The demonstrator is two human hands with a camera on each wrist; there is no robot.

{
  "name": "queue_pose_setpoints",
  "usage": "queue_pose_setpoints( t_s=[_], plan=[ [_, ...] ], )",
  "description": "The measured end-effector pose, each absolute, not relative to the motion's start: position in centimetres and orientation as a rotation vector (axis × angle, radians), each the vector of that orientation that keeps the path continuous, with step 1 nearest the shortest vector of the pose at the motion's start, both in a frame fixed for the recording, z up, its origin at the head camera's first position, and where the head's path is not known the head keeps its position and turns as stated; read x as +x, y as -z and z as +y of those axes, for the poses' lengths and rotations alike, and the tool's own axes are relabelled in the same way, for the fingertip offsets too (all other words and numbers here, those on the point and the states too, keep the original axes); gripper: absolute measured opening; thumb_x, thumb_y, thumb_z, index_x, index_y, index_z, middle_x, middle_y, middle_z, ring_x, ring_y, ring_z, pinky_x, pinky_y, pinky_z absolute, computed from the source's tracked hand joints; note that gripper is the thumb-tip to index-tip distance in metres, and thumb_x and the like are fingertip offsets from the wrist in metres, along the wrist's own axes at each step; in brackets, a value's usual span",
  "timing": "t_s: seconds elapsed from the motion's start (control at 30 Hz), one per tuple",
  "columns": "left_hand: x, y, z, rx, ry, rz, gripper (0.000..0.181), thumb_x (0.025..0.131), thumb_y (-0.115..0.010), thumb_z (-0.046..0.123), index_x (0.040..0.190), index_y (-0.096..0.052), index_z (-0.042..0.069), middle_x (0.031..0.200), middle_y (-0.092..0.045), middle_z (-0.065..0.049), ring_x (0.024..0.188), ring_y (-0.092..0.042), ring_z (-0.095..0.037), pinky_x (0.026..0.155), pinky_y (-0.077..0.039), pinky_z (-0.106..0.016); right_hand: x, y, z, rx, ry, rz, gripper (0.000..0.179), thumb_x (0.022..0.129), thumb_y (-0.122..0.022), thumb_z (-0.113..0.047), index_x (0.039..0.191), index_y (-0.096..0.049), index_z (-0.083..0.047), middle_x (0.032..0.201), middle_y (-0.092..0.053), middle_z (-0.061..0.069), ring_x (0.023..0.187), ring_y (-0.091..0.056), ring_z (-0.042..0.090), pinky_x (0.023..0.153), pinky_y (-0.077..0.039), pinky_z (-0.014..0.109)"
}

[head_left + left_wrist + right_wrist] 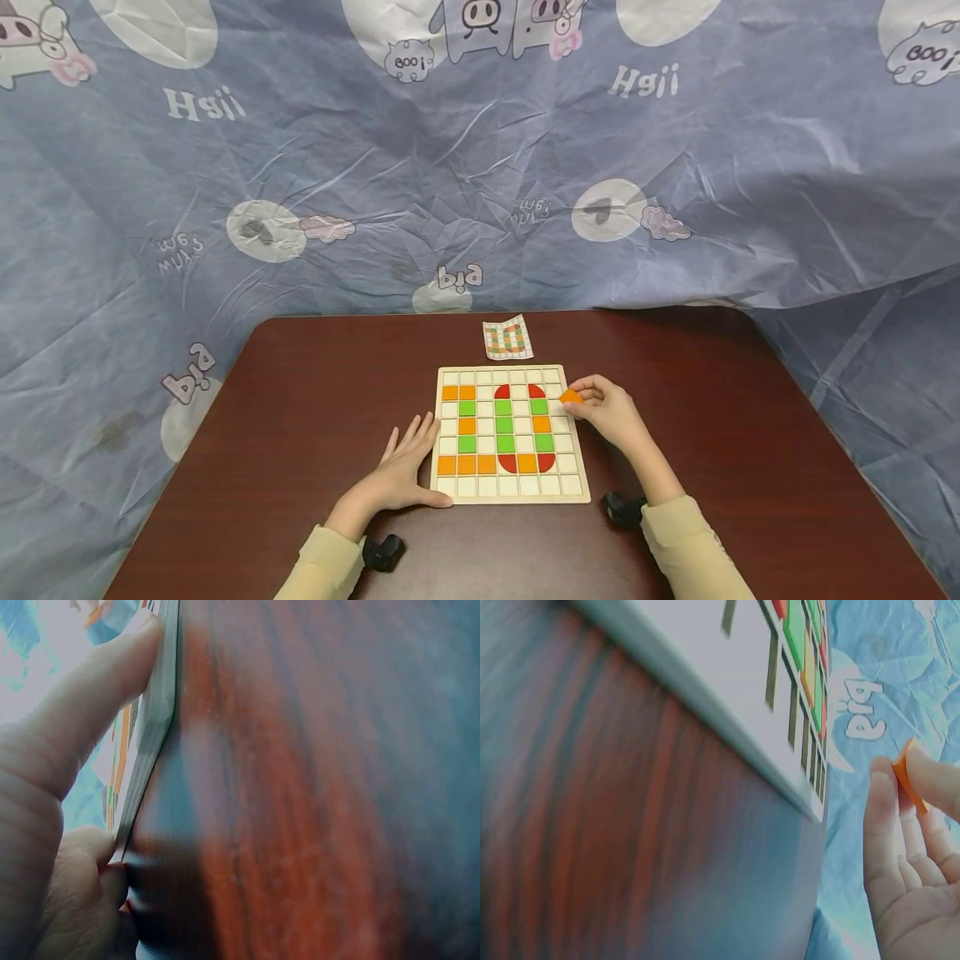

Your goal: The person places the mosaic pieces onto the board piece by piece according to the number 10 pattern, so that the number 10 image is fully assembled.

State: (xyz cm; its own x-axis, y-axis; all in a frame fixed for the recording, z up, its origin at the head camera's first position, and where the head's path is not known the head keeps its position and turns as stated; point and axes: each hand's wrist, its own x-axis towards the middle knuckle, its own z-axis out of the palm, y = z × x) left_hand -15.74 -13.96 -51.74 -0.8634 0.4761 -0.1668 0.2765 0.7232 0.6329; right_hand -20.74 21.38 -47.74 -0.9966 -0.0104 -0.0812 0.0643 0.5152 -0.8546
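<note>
A square wooden grid board [517, 500] lies on the table with orange, green and red tiles in some of its cells. My left hand [405, 471] rests at the board's left side, fingers spread and straight, thumb on the near left corner. In the left wrist view that thumb [97, 697] presses against the board's edge [159, 690]. My right hand [611, 415] pinches an orange tile [571, 397] between thumb and fingertips, over the board's right edge. The right wrist view shows this orange tile [905, 778] raised above the board's level.
Behind the board lies a small paper card [508, 338] printted with a coloured grid pattern. The dark brown table [337, 358] reaches back to a blue-grey printed cloth [375, 183]. Black wrist cameras [384, 552] sit at both sleeves.
</note>
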Motion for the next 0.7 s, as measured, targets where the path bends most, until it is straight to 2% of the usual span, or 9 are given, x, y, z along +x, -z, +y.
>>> queue_pose_setpoints(
  t_s=[0.2, 0.43, 0.7],
  plan=[
    [-15.7, 51.7, -14.1, 0.585, -0.896, 2.609, 0.121, 0.072, -0.084, 0.050, 0.159, -0.012, 0.007, 0.167, -0.003, -0.014, 0.154, 0.000, -0.034, 0.119, 0.005, -0.062, -22.1, 47.8, 19.2, 0.094, 1.549, 2.685, 0.026, 0.090, -0.071, -0.010, 0.113, -0.062, 0.000, 0.102, -0.071, 0.017, 0.083, -0.069, 0.016, 0.069, -0.055, 0.020],
    [-15.8, 51.9, -14.1, 0.595, -0.907, 2.609, 0.122, 0.071, -0.085, 0.051, 0.159, -0.012, 0.006, 0.167, -0.003, -0.014, 0.154, 0.000, -0.034, 0.119, 0.005, -0.062, -23.2, 48.0, 17.2, 0.062, 1.509, 2.741, 0.018, 0.091, -0.070, -0.012, 0.107, -0.067, -0.004, 0.101, -0.074, 0.015, 0.088, -0.071, 0.022, 0.073, -0.058, 0.028],
    [-15.8, 52.1, -14.1, 0.583, -0.895, 2.611, 0.123, 0.071, -0.084, 0.052, 0.159, -0.010, 0.008, 0.167, -0.002, -0.012, 0.154, 0.001, -0.034, 0.119, 0.006, -0.061, -24.3, 48.5, 15.6, -0.013, 1.392, 2.813, 0.011, 0.091, -0.071, -0.012, 0.101, -0.070, -0.009, 0.097, -0.075, 0.009, 0.086, -0.069, 0.021, 0.073, -0.054, 0.030]
  ],
)
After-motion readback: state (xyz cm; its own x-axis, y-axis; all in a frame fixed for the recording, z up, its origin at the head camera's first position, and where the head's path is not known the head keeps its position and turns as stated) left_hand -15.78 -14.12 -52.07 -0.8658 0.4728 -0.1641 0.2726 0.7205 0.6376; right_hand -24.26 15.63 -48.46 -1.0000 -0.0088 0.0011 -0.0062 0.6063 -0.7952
